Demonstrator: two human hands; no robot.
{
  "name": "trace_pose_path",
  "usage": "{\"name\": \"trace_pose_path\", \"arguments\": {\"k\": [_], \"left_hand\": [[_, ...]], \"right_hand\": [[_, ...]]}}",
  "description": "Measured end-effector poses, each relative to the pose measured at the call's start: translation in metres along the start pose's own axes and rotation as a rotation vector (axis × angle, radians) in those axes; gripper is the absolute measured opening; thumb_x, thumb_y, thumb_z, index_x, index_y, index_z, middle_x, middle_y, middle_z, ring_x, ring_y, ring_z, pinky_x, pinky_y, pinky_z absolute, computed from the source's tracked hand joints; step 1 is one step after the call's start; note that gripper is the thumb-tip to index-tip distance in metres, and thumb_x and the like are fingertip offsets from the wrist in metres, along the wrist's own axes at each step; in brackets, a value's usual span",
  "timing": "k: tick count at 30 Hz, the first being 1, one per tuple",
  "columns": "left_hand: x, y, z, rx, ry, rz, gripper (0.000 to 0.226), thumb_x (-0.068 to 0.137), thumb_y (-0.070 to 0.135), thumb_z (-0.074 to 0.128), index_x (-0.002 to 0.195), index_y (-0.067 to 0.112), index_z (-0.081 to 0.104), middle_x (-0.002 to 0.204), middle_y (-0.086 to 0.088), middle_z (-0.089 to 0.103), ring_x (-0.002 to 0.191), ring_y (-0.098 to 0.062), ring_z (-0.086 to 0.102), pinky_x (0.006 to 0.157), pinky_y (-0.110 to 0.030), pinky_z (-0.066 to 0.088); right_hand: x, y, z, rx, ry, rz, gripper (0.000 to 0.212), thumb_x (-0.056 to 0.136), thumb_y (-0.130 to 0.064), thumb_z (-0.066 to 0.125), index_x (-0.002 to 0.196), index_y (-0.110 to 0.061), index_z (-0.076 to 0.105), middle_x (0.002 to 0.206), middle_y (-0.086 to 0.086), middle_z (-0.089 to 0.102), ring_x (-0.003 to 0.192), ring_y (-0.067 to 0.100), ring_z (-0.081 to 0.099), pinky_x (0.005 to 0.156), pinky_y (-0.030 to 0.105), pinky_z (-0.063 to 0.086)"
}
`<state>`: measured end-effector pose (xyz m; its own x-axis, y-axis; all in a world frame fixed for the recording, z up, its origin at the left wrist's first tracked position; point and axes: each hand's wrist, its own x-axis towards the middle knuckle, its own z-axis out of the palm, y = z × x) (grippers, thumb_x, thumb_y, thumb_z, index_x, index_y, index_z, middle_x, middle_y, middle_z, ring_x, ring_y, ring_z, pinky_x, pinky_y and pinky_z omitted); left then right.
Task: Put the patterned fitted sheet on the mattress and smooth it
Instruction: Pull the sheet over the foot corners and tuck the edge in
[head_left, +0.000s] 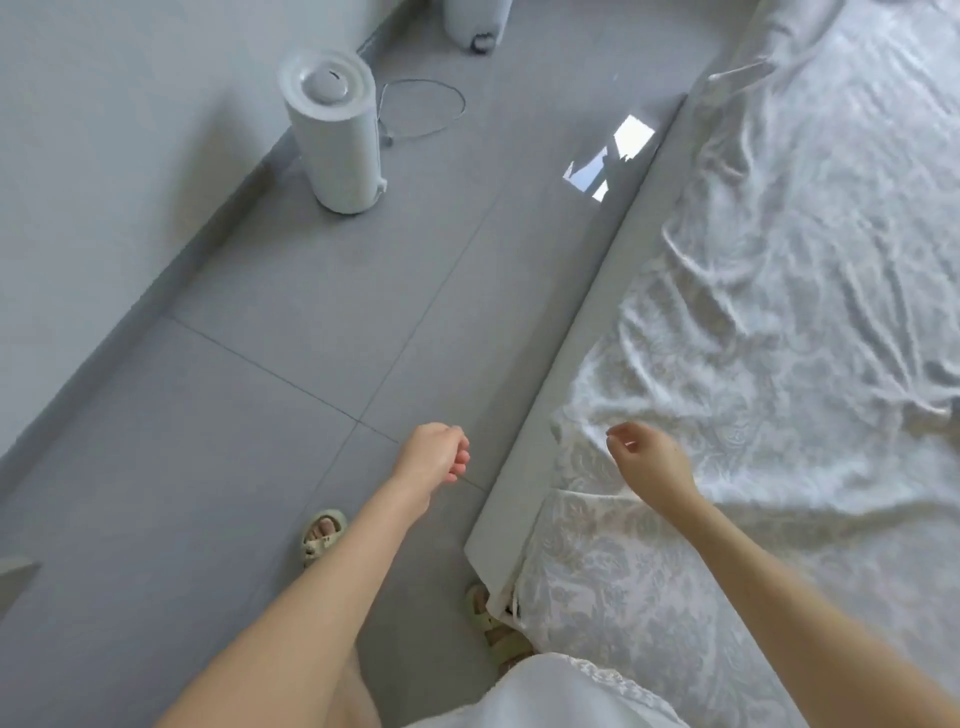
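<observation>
The patterned fitted sheet (779, 312) lies wrinkled across the top of the mattress (576, 332), its folds running toward the near edge, and it hangs over the near corner while the long grey side stays bare. The right hand (649, 460) is at the sheet's edge with curled fingers; I cannot tell whether it pinches the fabric. The left hand (434, 457) hangs over the tiled floor (260, 415), loosely curled and holding nothing. A white cylindrical appliance (332, 130) stands by the wall.
</observation>
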<state>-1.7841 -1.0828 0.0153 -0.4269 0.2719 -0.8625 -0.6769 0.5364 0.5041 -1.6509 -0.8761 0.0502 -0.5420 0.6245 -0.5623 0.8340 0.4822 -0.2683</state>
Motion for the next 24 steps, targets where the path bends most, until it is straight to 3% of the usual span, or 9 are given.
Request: {"name": "trace_pose_path", "arguments": {"k": [3, 5, 8, 11, 13, 15, 17, 21, 24], "left_hand": [[-0.006, 0.049, -0.041, 0.080, -0.042, 0.066, 0.027, 0.094, 0.011, 0.043, 0.069, 0.013, 0.052, 0.066, -0.005, 0.055, 0.054, -0.014, 0.048, 0.051, -0.022, 0.036], [-0.009, 0.087, -0.064, 0.133, -0.020, 0.131, 0.027, 0.095, 0.010, 0.043, 0.069, 0.013, 0.051, 0.065, -0.005, 0.055, 0.055, -0.015, 0.048, 0.053, -0.023, 0.036], [-0.010, 0.155, -0.079, 0.226, 0.001, 0.194, 0.026, 0.093, 0.007, 0.044, 0.068, 0.013, 0.051, 0.066, -0.006, 0.055, 0.056, -0.016, 0.048, 0.054, -0.023, 0.036], [-0.007, 0.226, -0.066, 0.313, -0.039, 0.238, 0.024, 0.091, 0.006, 0.047, 0.068, 0.013, 0.052, 0.066, -0.006, 0.056, 0.057, -0.016, 0.050, 0.055, -0.023, 0.038], [-0.002, 0.273, -0.047, 0.351, -0.085, 0.263, 0.023, 0.090, 0.006, 0.048, 0.069, 0.013, 0.052, 0.067, -0.006, 0.057, 0.057, -0.016, 0.051, 0.056, -0.023, 0.040], [0.008, 0.318, -0.020, 0.365, -0.133, 0.278, 0.022, 0.090, 0.006, 0.049, 0.070, 0.013, 0.052, 0.067, -0.006, 0.057, 0.058, -0.017, 0.052, 0.057, -0.023, 0.041], [0.023, 0.358, 0.010, 0.373, -0.180, 0.284, 0.022, 0.091, 0.006, 0.049, 0.070, 0.012, 0.052, 0.066, -0.006, 0.056, 0.058, -0.017, 0.051, 0.058, -0.023, 0.042], [0.082, 0.415, 0.077, 0.393, -0.234, 0.280, 0.024, 0.095, 0.013, 0.048, 0.071, 0.012, 0.051, 0.067, -0.005, 0.054, 0.059, -0.017, 0.050, 0.060, -0.024, 0.043], [0.148, 0.434, 0.133, 0.396, -0.240, 0.283, 0.027, 0.096, 0.015, 0.049, 0.070, 0.011, 0.051, 0.069, -0.005, 0.052, 0.061, -0.016, 0.047, 0.061, -0.024, 0.042]], "right_hand": [[-0.002, -0.038, -0.012, 0.172, 0.031, 0.100, 0.027, 0.095, -0.022, 0.049, 0.113, -0.010, 0.065, 0.109, 0.004, 0.068, 0.093, 0.016, 0.060, 0.076, 0.025, 0.042], [-0.003, -0.060, -0.024, 0.242, 0.024, 0.128, 0.022, 0.095, -0.022, 0.048, 0.107, -0.015, 0.065, 0.098, 0.001, 0.068, 0.084, 0.016, 0.062, 0.066, 0.024, 0.044], [-0.001, -0.085, -0.051, 0.320, 0.032, 0.141, 0.018, 0.094, -0.023, 0.048, 0.084, -0.019, 0.062, 0.078, -0.006, 0.063, 0.067, 0.012, 0.059, 0.059, 0.023, 0.044], [0.013, -0.097, -0.088, 0.385, 0.095, 0.166, 0.031, 0.092, -0.024, 0.050, 0.087, 0.003, 0.064, 0.082, 0.021, 0.067, 0.063, 0.022, 0.057, 0.061, 0.030, 0.044], [0.026, -0.100, -0.117, 0.432, 0.163, 0.178, 0.035, 0.092, -0.026, 0.051, 0.088, 0.007, 0.063, 0.087, 0.026, 0.065, 0.064, 0.030, 0.058, 0.060, 0.032, 0.044], [0.046, -0.098, -0.145, 0.470, 0.239, 0.200, 0.035, 0.092, -0.028, 0.051, 0.084, 0.004, 0.064, 0.081, 0.021, 0.067, 0.074, 0.034, 0.063, 0.067, 0.038, 0.051], [0.075, -0.093, -0.169, 0.479, 0.305, 0.243, 0.029, 0.093, -0.031, 0.052, 0.081, -0.008, 0.065, 0.075, 0.002, 0.066, 0.076, 0.023, 0.064, 0.073, 0.037, 0.052], [0.155, -0.072, -0.194, 0.437, 0.355, 0.400, 0.032, 0.093, -0.041, 0.050, 0.106, -0.014, 0.063, 0.087, -0.005, 0.063, 0.083, 0.014, 0.061, 0.074, 0.029, 0.050], [0.230, -0.044, -0.193, 0.392, 0.353, 0.502, 0.048, 0.093, -0.043, 0.050, 0.132, -0.015, 0.049, 0.119, 0.002, 0.061, 0.106, 0.020, 0.058, 0.083, 0.032, 0.048]]}}
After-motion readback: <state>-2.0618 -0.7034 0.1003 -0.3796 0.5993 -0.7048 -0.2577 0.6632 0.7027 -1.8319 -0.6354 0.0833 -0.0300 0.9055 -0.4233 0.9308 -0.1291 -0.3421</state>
